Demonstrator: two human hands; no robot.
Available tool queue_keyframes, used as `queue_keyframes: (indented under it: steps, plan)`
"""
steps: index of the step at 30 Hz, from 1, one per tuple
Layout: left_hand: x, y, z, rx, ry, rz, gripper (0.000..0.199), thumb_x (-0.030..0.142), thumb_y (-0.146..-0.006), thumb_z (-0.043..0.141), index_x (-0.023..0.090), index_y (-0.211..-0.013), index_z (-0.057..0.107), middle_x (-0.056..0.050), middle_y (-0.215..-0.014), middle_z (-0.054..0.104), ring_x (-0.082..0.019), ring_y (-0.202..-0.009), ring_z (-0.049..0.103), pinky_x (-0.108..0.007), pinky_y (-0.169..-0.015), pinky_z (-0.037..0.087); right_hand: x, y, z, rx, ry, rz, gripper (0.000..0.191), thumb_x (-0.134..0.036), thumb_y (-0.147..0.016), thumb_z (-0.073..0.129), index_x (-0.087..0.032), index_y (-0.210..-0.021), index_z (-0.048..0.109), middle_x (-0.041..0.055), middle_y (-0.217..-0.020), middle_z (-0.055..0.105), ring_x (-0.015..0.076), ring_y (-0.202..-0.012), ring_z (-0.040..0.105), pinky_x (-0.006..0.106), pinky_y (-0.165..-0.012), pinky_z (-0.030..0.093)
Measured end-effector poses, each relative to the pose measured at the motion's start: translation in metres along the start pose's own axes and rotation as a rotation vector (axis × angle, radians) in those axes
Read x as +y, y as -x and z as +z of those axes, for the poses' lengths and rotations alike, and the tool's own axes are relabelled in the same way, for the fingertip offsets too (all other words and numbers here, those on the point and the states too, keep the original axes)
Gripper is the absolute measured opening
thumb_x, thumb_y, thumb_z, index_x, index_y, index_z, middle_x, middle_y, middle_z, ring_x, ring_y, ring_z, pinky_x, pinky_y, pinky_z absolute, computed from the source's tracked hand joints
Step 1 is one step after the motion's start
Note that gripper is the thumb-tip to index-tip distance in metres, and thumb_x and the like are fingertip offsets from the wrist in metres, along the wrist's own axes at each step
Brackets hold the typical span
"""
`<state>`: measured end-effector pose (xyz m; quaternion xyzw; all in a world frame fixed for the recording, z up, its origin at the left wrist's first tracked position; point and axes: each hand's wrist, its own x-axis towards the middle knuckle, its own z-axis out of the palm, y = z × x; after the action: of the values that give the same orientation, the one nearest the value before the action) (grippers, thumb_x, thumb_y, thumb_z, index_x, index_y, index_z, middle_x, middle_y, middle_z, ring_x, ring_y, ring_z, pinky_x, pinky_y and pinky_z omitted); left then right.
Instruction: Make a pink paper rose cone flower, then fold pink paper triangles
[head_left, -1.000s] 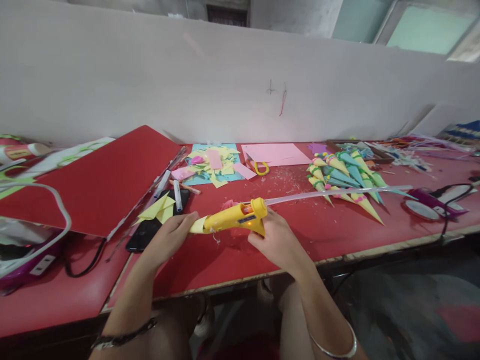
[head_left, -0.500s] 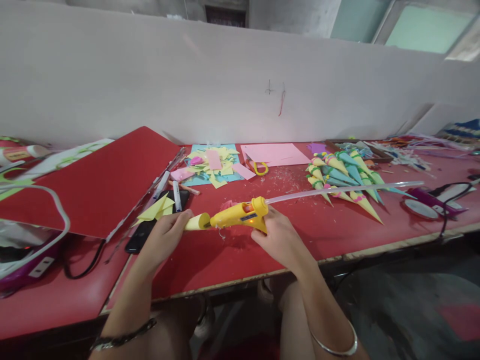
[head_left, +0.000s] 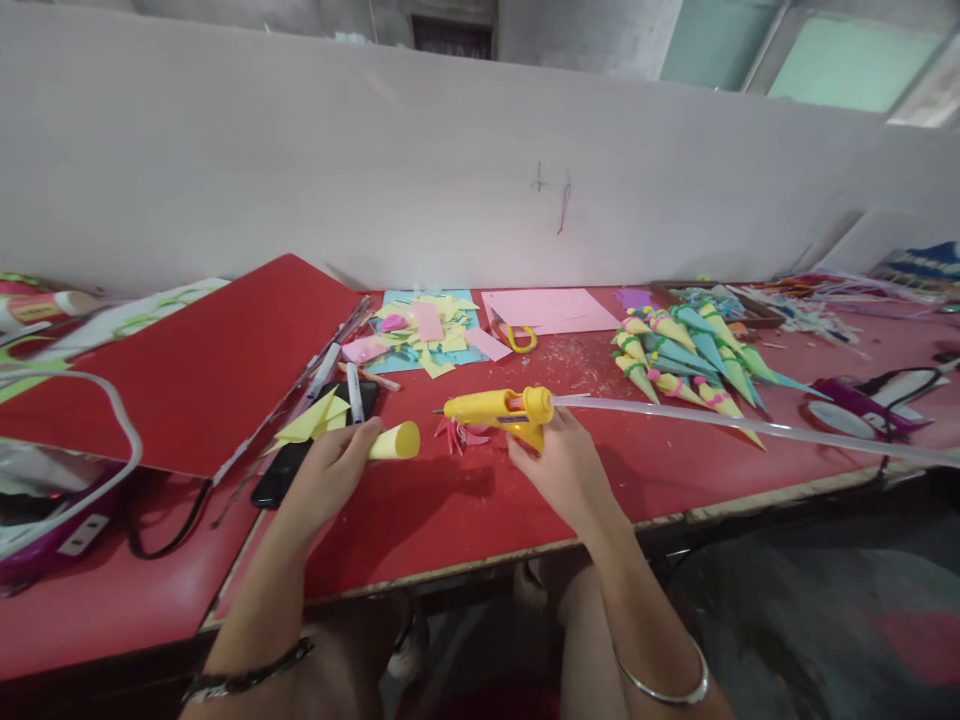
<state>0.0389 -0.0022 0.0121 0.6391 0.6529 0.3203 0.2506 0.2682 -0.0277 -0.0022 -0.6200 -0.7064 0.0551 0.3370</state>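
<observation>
Watching remotely, I see a glue gun [head_left: 487, 407] and yellow cone [head_left: 394, 443] apart.
The left hand [head_left: 337, 463] pinches the cone; the right hand [head_left: 564, 470] grips the glue gun.

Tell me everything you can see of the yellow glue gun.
The glue gun is yellow and plastic-looking, with a thin dark nozzle and a long translucent stick running from its rear to the picture's right edge. The right hand grips it, roughly level, over the red table. The nozzle points left, apart from the yellow cone.
</observation>
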Motion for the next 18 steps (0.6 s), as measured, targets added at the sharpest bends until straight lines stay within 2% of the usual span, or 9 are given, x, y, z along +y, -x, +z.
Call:
queue_keyframes:
  steps: [5,9,18]
  plan:
    - [0.002,0.000,0.000,0.002,-0.053,0.031,0.037,0.051,-0.072,0.031,0.021,-0.051,0.031,0.005,-0.048,0.028,-0.012,-0.048,0.031,-0.025,-0.046,0.025,0.006,-0.002,0.000,0.094,-0.044,-0.013,0.032,-0.032,-0.078,0.052,-0.012,-0.103,0.054,0.0135,-0.091,0.061,0.0269,-0.087,0.059,0.036,-0.069,0.048]
    - [-0.001,-0.001,0.001,0.015,-0.074,0.007,0.038,0.053,-0.072,0.030,0.021,-0.051,0.030,0.004,-0.048,0.026,-0.012,-0.048,0.030,-0.025,-0.045,0.024,0.015,-0.005,-0.001,0.111,-0.032,0.005,0.033,-0.031,-0.076,0.055,-0.012,-0.103,0.053,0.0137,-0.092,0.061,0.0270,-0.084,0.060,0.037,-0.069,0.048]
    - [0.000,-0.002,0.003,0.055,-0.077,0.005,0.042,0.055,-0.073,0.029,0.021,-0.049,0.033,0.003,-0.047,0.032,-0.013,-0.048,0.033,-0.025,-0.045,0.026,0.057,-0.014,-0.005,0.167,0.024,0.086,0.031,-0.023,-0.080,0.045,-0.012,-0.108,0.050,0.0149,-0.095,0.057,0.0277,-0.090,0.057,0.040,-0.075,0.047]
